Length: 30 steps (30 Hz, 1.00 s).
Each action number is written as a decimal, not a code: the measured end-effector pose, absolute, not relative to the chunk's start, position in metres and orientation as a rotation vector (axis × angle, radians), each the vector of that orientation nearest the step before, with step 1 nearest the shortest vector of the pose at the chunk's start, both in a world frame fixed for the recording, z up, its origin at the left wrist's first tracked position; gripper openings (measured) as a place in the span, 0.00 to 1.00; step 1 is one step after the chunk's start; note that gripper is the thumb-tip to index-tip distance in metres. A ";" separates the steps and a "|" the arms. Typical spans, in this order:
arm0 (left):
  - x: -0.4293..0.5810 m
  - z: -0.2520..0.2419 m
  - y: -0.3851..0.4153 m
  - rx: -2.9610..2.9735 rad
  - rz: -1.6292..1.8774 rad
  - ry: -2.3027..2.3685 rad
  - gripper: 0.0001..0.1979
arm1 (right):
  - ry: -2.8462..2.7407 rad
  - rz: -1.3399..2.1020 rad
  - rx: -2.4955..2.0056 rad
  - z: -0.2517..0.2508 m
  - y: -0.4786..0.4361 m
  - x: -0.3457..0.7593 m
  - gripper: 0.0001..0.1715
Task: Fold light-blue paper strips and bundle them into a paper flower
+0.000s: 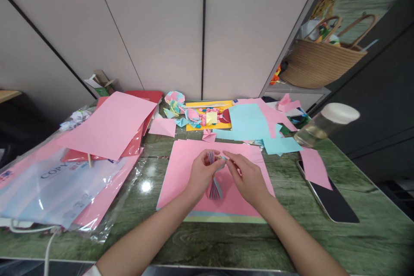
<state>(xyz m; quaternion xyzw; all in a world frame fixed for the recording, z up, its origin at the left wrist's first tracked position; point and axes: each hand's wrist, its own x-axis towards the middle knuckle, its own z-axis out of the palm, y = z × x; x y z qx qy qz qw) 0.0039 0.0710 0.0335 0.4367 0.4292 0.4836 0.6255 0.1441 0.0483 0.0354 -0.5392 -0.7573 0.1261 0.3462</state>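
Note:
A pleated paper piece [213, 190], pinched at its middle and fanned out at its lower end, is held in my left hand [202, 172] above a stack of pink sheets [181, 181]. Close on its right, my right hand [247, 177] has its fingertips pressed together by the left fingertips, at a small light blue bit that is too small to make out. A small folded pink piece [209, 135] lies just beyond the stack. Blue and green edges of other sheets show under the pink ones.
Plastic-wrapped paper [71, 185] and a pink sheet [110, 125] cover the left. Folded paper shapes [174, 105], a yellow card [190, 126] and blue sheets [247, 120] lie behind. A phone [336, 202] and a clear bottle [318, 125] stand or lie at the right.

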 end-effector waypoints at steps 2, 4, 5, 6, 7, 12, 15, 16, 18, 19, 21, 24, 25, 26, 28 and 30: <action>0.004 0.033 0.071 0.987 1.113 0.989 0.15 | -1.974 0.296 -1.414 0.034 0.049 0.144 0.18; 0.003 0.033 0.072 0.996 1.118 0.992 0.15 | -1.995 0.240 -1.417 0.034 0.049 0.144 0.17; 0.003 0.033 0.072 1.000 1.116 0.997 0.15 | -2.006 0.209 -1.416 0.033 0.049 0.144 0.16; 0.003 0.032 0.072 1.001 1.110 1.001 0.15 | -2.015 0.182 -1.418 0.033 0.049 0.144 0.15; 0.003 0.032 0.072 0.998 1.104 1.003 0.15 | -2.023 0.161 -1.422 0.033 0.049 0.144 0.15; 0.003 0.029 0.071 1.019 1.113 1.020 0.13 | -2.047 0.137 -1.442 0.030 0.049 0.144 0.15; 0.004 0.025 0.070 1.012 1.138 1.016 0.11 | -2.056 0.136 -1.448 0.028 0.049 0.143 0.14; 0.005 0.024 0.070 0.996 1.137 1.012 0.11 | -2.058 0.134 -1.446 0.028 0.049 0.143 0.14; 0.006 0.021 0.070 0.952 1.132 1.008 0.11 | -2.055 0.117 -1.431 0.029 0.049 0.141 0.13; 0.006 0.020 0.070 0.929 1.125 1.003 0.10 | -2.052 0.102 -1.421 0.029 0.049 0.140 0.13; 0.007 0.019 0.070 0.891 1.111 0.984 0.09 | -2.050 0.061 -1.404 0.031 0.049 0.138 0.14; 0.007 0.021 0.070 0.837 1.090 0.921 0.08 | -2.055 -0.014 -1.410 0.033 0.049 0.137 0.14; 0.006 0.022 0.069 0.813 1.085 0.901 0.09 | -2.053 -0.040 -1.416 0.034 0.049 0.136 0.14; 0.006 0.023 0.069 0.786 1.080 0.887 0.10 | -2.051 -0.060 -1.420 0.034 0.049 0.136 0.13; 0.005 0.026 0.069 0.744 1.073 0.879 0.12 | -2.038 -0.075 -1.422 0.034 0.049 0.136 0.12; 0.005 0.027 0.070 0.738 1.080 0.876 0.13 | -2.022 -0.039 -1.417 0.033 0.049 0.137 0.11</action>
